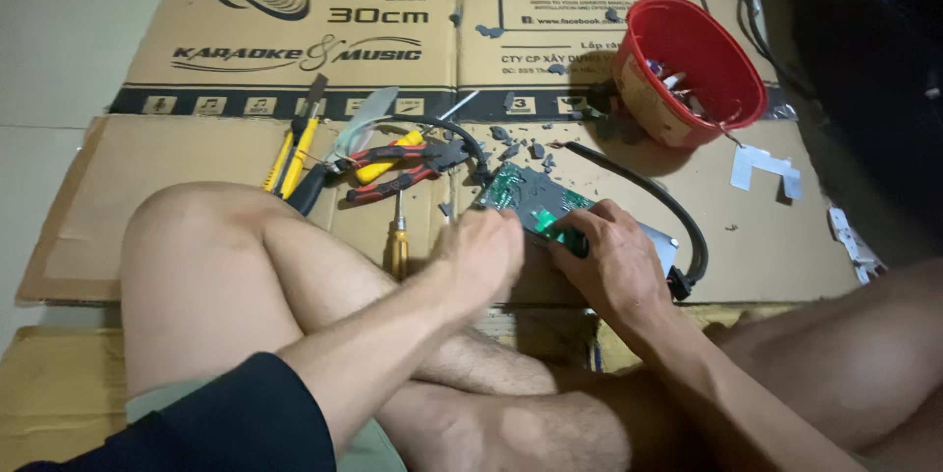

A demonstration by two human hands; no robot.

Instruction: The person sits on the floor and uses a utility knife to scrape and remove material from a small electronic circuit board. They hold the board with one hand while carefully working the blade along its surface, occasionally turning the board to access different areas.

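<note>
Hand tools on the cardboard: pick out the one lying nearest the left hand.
The yellow-handled screwdriver, lying lengthwise just beside the left hand. The red pliers and the yellow knife lie farther up the cardboard.

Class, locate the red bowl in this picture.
In the head view the red bowl sits upper right on the cardboard, tipped toward the person, beyond the circuit board both hands work on.

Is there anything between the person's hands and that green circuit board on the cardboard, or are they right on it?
Nothing visible stands between them. The left hand and the right hand both rest on the near end of the green circuit board. The red-handled pliers, the screwdriver and the black cable lie off to the sides.
</note>
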